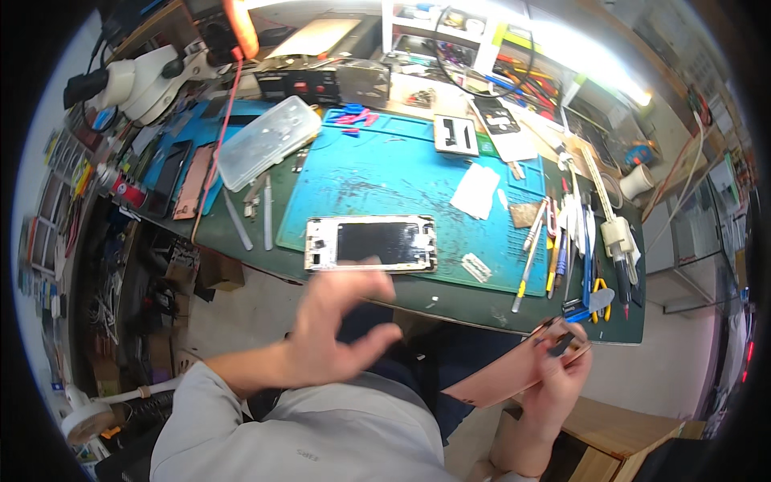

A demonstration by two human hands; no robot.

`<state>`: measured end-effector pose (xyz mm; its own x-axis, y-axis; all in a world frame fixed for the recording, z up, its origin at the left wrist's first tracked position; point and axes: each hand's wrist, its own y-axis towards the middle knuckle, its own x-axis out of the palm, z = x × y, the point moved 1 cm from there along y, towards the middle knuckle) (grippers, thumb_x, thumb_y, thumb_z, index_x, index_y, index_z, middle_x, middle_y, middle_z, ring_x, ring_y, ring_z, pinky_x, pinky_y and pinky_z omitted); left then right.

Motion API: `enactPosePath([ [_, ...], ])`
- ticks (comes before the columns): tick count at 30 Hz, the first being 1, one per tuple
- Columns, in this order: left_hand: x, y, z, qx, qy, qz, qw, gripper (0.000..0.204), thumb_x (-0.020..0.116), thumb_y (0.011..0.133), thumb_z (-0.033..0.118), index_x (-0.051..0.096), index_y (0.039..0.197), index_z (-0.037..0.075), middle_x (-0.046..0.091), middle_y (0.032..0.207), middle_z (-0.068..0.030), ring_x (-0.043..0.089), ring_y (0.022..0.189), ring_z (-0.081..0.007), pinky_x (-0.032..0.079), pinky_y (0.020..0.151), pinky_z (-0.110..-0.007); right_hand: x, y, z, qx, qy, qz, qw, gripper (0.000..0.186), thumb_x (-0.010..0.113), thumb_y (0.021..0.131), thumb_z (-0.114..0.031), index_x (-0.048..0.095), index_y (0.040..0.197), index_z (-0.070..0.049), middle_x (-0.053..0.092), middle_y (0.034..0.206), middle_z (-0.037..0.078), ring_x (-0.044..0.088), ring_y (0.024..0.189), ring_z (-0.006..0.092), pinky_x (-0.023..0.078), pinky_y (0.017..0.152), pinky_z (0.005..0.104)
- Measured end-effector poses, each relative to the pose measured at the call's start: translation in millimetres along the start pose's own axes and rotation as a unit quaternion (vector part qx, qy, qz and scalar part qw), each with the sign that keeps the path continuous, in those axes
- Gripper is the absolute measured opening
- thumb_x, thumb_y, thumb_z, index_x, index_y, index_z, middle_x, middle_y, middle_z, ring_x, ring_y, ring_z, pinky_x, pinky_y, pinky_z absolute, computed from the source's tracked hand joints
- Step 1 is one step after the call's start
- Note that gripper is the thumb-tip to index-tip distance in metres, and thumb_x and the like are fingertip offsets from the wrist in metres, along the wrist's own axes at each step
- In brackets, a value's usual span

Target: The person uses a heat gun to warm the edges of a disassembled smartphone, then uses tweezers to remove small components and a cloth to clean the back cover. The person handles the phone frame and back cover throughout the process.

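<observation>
An opened phone (321, 243) lies lengthwise near the front edge of the blue work mat (353, 173), its black inner part and pale frame exposed. My left hand (333, 329) is in the air just in front of it, slightly blurred, thumb and fingers apart with nothing between them. At the right, beyond the bench's front edge, my right hand (558, 381) grips a rose-gold phone back panel (498, 373) by its upper end. Something small and dark shows by the fingers there; I cannot make out what it is.
A clear plastic case (269, 143) stands at the mat's left, with spudgers (267, 213) nearby. White tissue (475, 191) and a razor blade (476, 267) lie on the mat. Pens, tweezers and a soldering iron (618, 241) crowd the right. A microscope (148, 84) overhangs the far left.
</observation>
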<state>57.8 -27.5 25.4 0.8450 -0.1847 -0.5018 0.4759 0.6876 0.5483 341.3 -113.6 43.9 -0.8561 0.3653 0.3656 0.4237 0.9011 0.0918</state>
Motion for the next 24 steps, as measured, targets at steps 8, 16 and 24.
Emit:
enactPosePath([
  [8, -71.8, 38.8, -29.7, -0.082, 0.209, -0.172, 0.959, 0.120, 0.089, 0.069, 0.035, 0.013, 0.156, 0.004, 0.034, 0.149, -0.0245, 0.036, 0.137, -0.0434, 0.028, 0.116, -0.052, -12.0, 13.1, -4.8, 0.024, -0.081, 0.031, 0.996, 0.032, 0.071, 0.087, -0.003, 0.057, 0.116, 0.000, 0.065, 0.108, 0.007, 0.062, 0.096, 0.0125, 0.049, 0.089, 0.0273],
  [16, -54.3, 54.1, -18.2, -0.086, -0.017, -0.180, 0.980, 0.107, 0.086, 0.077, 0.026, 0.016, 0.156, 0.004, 0.044, 0.142, -0.0228, 0.049, 0.129, -0.0365, 0.039, 0.110, -0.048, 14.0, 41.0, -0.8, 0.143, 0.020, 0.036, 0.989, 0.034, 0.064, 0.090, -0.003, 0.057, 0.123, 0.003, 0.068, 0.112, 0.010, 0.065, 0.099, 0.0139, 0.052, 0.088, 0.0286],
  [24, 61.3, 19.4, 5.3, -0.408, -0.659, -0.294, 0.560, 0.056, 0.056, 0.103, 0.027, 0.034, 0.147, 0.000, 0.054, 0.138, -0.0143, 0.055, 0.126, -0.0193, 0.047, 0.105, -0.036, 44.5, 38.9, 10.3, 0.273, -0.066, -0.112, 0.953, 0.042, 0.072, 0.090, -0.012, 0.057, 0.126, 0.003, 0.066, 0.103, 0.003, 0.061, 0.089, 0.0072, 0.050, 0.076, 0.0235],
])
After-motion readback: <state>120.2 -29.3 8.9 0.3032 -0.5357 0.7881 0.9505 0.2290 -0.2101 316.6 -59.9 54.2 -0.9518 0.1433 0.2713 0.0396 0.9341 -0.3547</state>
